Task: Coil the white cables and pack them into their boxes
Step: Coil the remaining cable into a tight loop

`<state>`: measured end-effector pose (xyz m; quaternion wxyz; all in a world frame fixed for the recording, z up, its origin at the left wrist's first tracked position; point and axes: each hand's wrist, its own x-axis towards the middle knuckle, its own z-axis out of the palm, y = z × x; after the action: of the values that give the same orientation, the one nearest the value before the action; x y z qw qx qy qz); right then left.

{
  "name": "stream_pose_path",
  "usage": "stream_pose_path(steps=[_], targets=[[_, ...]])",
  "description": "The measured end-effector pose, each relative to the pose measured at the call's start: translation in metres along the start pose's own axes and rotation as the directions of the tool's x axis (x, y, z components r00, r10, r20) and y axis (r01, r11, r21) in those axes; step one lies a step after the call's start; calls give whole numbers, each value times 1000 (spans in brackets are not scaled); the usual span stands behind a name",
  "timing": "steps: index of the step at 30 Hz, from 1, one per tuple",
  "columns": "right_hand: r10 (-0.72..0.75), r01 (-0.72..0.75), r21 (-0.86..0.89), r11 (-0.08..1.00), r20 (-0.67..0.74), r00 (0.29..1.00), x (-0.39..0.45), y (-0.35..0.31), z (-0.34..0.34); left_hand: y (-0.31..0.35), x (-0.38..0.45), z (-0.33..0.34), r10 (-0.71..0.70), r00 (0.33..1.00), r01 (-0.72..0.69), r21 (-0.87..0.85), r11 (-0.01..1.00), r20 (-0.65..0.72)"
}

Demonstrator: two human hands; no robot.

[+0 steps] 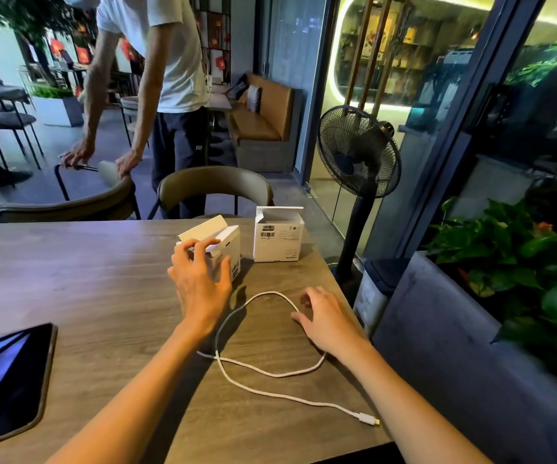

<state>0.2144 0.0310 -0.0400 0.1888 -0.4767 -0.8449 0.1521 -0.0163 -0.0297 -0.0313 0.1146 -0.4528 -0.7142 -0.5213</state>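
Nearest me the white cable (pixel 270 372) lies loose on the desk (pixel 86 289), one crossed loop with its plug end (pixel 369 420) trailing toward the right edge; the other end pokes out beside my left forearm. I judge it light, limp and a bit springy, so it will slide and uncoil unless pinned. I'd take it near the plug and wind from there, not by the middle of the loop. My right hand (pixel 327 316) rests on the far arc of the loop, fingers spread flat, its grip apart and holding nothing. Further off, my left hand (pixel 200 276) curls its grip round the nearer box (pixel 228 249), flap up; thin card, easily crushed, so hold it lightly. Just beyond stands the second box (pixel 279 234), open-topped
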Motion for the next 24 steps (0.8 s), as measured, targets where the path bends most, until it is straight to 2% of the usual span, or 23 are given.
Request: stream_pose_path(steps=[2, 4, 6, 8, 10, 11, 14, 17, 20, 22, 24], targets=[[29, -25, -190, 981, 19, 999, -1, -1, 2, 2, 1, -1, 24, 1000, -24, 27, 999, -4], [64, -42, -206, 978, 99, 993, 1, -5, -6, 3, 0, -1, 52, 998, -50, 55, 997, -40], [95, -103, 25, 994, 231, 968, 3, -9, -23, 5, -4, -1, 142, 987, -135, 77, 988, -82], [43, -118, 253, 960, 284, 958, 2, -14, -47, 8, -7, -1, 334, 941, -331, 63, 942, -59], [-36, -28, 335, 942, 185, 982, 5, -16, -72, 13, -10, -2, 497, 864, -494, -54, 868, 76], [-56, 14, 370, 929, 102, 993, 7, -15, -82, 16, -11, -3, 525, 834, -506, -142, 851, 169], [-59, 106, 481, 871, -110, 992, 12, -13, -106, 25, -14, -4, 428, 802, -319, -307, 897, 417], [-46, 133, 529, 838, -175, 984, 11, -11, -112, 23, -16, 0, 310, 761, -89, -382, 920, 569], [-3, 109, 533, 839, -196, 981, 11, -8, -109, 17, -18, 1, 288, 709, -4, -404, 915, 644], [58, 75, 517, 853, -236, 970, 11, -5, -105, 15, -21, 0, 282, 701, 6, -401, 916, 655], [149, 36, 535, 844, -299, 942, 12, 1, -101, 13, -24, -1, 213, 711, 73, -372, 925, 670]])
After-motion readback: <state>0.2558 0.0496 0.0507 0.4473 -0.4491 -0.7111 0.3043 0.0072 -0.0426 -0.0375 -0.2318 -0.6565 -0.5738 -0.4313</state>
